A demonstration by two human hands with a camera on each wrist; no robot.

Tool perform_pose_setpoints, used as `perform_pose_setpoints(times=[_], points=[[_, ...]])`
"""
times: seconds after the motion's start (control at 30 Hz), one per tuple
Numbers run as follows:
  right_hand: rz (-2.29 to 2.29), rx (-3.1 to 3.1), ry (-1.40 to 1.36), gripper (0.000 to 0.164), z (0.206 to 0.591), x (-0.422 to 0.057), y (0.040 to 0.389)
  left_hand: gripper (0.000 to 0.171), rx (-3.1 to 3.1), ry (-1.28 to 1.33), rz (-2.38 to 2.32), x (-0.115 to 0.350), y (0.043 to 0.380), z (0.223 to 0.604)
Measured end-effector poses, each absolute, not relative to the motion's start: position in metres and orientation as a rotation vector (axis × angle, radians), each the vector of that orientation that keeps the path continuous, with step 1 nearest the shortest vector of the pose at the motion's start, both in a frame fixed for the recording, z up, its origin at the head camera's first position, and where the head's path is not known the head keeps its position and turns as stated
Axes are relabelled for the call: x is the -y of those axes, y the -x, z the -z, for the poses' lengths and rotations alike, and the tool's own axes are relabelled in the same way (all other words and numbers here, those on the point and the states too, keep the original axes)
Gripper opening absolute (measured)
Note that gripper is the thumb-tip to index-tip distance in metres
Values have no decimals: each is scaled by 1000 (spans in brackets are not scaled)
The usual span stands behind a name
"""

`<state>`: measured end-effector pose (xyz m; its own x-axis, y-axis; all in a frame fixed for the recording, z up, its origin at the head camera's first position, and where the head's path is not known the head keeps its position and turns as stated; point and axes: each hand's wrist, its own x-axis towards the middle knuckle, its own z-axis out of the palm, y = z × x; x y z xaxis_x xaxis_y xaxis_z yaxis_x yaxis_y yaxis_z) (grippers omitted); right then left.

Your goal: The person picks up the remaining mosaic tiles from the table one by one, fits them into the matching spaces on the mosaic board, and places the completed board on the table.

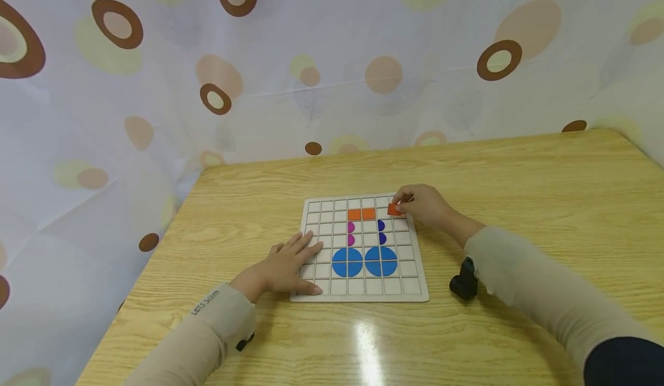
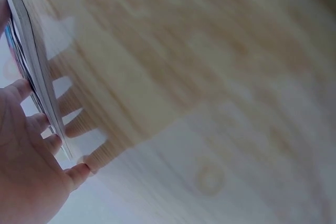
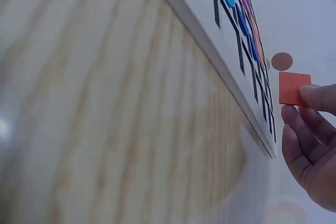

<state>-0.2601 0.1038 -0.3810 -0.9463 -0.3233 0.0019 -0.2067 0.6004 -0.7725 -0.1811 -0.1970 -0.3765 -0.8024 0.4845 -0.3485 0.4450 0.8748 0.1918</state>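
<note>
A white grid board (image 1: 338, 287) lies flat on the table. My right hand (image 1: 422, 204) pinches an orange square tile (image 3: 294, 88) between thumb and fingers, over the board's far right corner. Two more orange square tiles (image 1: 361, 214) sit side by side in the upper rows. Below them are magenta half-round pieces (image 1: 351, 233) and, to their right, dark blue half-round pieces (image 1: 381, 232). Lower down, blue quarter pieces form two circles, a left circle (image 1: 347, 262) and a right circle (image 1: 381, 261). My left hand (image 1: 285, 265) rests with spread fingers on the board's left edge.
The board stands on a glossy wood-grain table (image 1: 249, 201). A patterned white cloth (image 1: 321, 57) hangs behind the table and along its left side. A black wrist device (image 1: 465, 280) is on the right sleeve.
</note>
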Motion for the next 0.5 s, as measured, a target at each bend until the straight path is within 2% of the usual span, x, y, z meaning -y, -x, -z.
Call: perform_pose_setpoints(times=[0.5], points=[[1207,-2683,497,7,383,-92,272,86,-2660,-682,-127,197,182,380]])
